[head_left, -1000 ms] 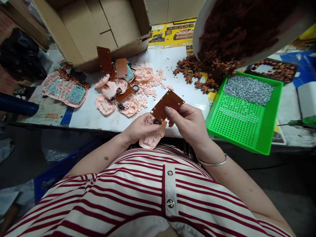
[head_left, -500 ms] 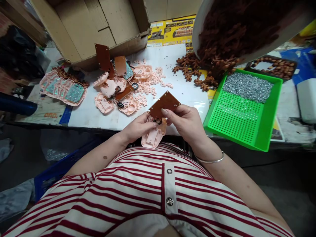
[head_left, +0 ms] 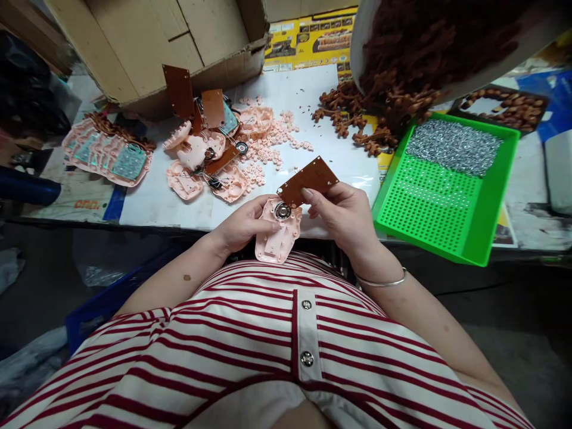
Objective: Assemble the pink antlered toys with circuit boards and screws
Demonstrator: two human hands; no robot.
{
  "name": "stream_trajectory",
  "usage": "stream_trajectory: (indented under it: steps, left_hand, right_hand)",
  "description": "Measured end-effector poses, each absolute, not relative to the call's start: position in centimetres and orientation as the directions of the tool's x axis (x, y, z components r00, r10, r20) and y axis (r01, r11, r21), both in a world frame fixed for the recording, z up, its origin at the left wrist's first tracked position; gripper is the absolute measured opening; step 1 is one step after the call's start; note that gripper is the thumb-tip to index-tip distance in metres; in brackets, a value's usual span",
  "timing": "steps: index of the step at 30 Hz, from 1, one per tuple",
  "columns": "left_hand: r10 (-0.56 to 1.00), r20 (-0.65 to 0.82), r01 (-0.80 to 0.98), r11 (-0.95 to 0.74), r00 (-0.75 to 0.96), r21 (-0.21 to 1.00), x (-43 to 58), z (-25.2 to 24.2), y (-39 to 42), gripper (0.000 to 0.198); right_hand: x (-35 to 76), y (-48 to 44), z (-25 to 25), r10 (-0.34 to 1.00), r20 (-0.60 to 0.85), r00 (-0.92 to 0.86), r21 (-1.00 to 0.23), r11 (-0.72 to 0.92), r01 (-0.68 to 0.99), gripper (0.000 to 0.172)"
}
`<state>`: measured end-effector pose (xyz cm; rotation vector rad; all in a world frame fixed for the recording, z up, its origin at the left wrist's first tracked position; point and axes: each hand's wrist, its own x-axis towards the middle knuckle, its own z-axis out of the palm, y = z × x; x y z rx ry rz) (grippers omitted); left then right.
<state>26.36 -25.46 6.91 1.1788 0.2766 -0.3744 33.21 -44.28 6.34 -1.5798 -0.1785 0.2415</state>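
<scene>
My left hand (head_left: 245, 225) is closed on a pink plastic shell (head_left: 279, 238), thumb lying across its inner side. A small round speaker (head_left: 282, 211) sits in the upper part of that shell. My right hand (head_left: 346, 214) pinches a brown circuit board (head_left: 308, 180) between thumb and fingers, just above the shell. The board is tilted, with small holes along its edges. Whether wires join the board to the shell is too small to make out.
A heap of pink shells with boards (head_left: 201, 152) and small pink parts (head_left: 268, 149) lies ahead. Filled shells (head_left: 109, 155) are lined up at left. At right stand a green tray (head_left: 440, 220) of screws and a tub (head_left: 360, 47) spilling brown pieces. A cardboard box (head_left: 147, 53) stands behind.
My right hand has lifted the circuit board up and to the right, away from the shell. The round speaker now shows face-on in the shell.
</scene>
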Motion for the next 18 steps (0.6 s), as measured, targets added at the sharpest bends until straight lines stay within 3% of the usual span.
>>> stream_trajectory:
  steps: [9,18]
  left_hand:
    - [-0.098,-0.430,0.438,0.326,0.897,0.838,26.40,6.94,-26.05,0.055]
    - [-0.161,-0.390,0.421,0.285,0.907,0.861,26.61,7.29,-25.81,0.033]
  right_hand:
    - [32.94,-44.13,6.76,0.290,-0.016,0.957,-1.000,0.002,-0.017,0.054]
    - [32.85,-44.28,6.20,0.289,0.017,0.957,-1.000,0.005,0.017,0.049]
